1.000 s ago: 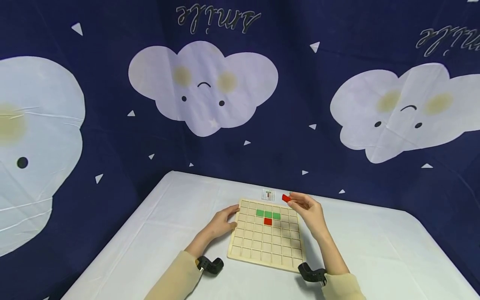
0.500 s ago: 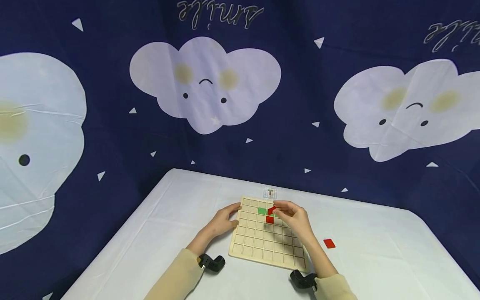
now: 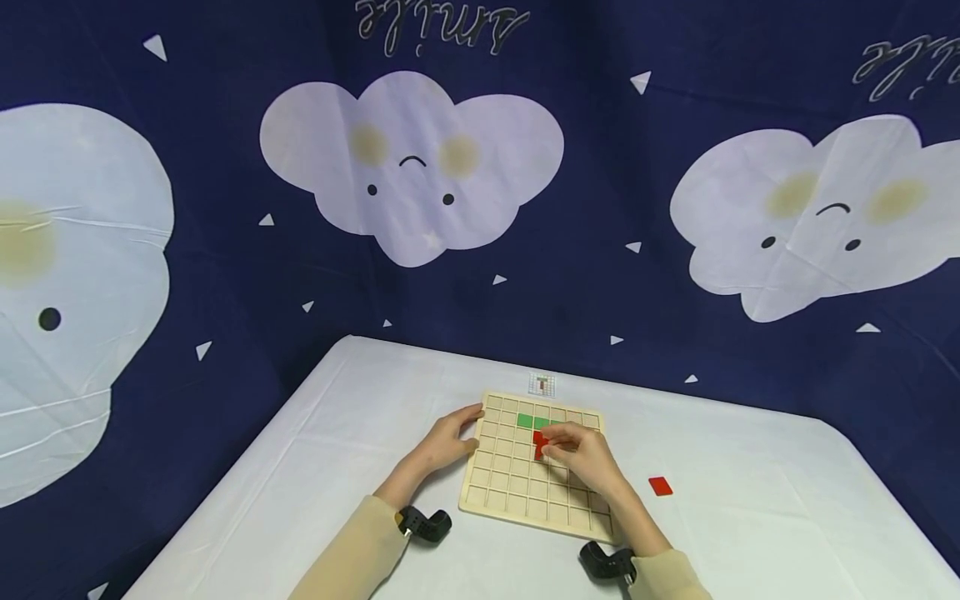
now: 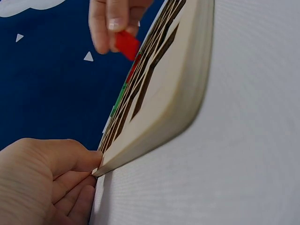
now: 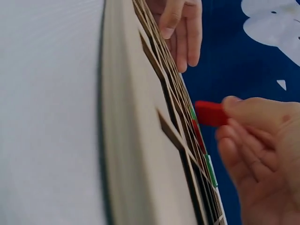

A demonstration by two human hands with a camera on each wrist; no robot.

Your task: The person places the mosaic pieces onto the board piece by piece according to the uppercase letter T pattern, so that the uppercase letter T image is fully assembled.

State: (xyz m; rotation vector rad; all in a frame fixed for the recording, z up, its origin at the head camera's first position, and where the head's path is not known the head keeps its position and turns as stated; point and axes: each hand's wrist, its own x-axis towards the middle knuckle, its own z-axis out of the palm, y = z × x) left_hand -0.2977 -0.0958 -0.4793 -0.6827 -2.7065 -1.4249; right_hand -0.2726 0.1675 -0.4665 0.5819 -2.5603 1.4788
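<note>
A pale wooden grid board (image 3: 510,493) lies on the white table. My left hand (image 3: 448,442) rests at its left edge, thumb and index finger spread along the rim. A red square tile (image 5: 210,113) is pinched between the thumb and fingers of my right hand (image 3: 588,458). That tile stands tilted just above the grid, on the near side of a red tile (image 3: 537,437) lying in a cell. Green tiles (image 3: 533,421) sit in the row behind it; my right fingers partly hide that row in the head view.
Another red tile (image 3: 660,486) lies flat on the table, right of the board. Behind the board is a small pattern card (image 3: 542,385) with a printed grid. A dark blue curtain (image 3: 585,300) with clouds hangs at the table's far edge.
From the board's far right corner, my right hand has carried the red tile left, then nearer over the grid. The loose red tile has come out from behind my arm. The left hand stays put.
</note>
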